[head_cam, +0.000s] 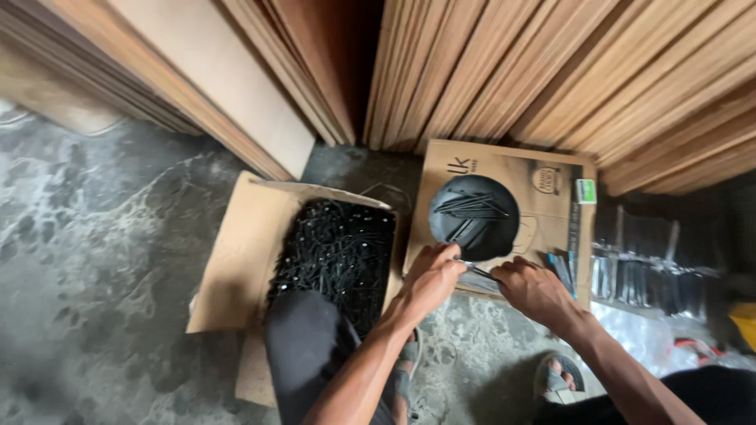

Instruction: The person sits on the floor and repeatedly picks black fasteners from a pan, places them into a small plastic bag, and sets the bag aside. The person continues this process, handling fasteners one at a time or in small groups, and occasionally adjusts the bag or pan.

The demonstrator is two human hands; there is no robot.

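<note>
Head view: left hand (431, 277) and right hand (534, 290) both pinched on a small clear bag (477, 272), at front edge of flattened cardboard (551, 212). Black dish (474, 218) of black screws just above. Open box (337, 250) of screws left, on concrete floor (102, 260).

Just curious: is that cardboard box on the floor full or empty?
Full: the open cardboard box is packed with black screws nearly to its rim.

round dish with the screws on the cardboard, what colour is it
Black, a round dish holding a few dark screws, seen clearly in the head view.
</note>
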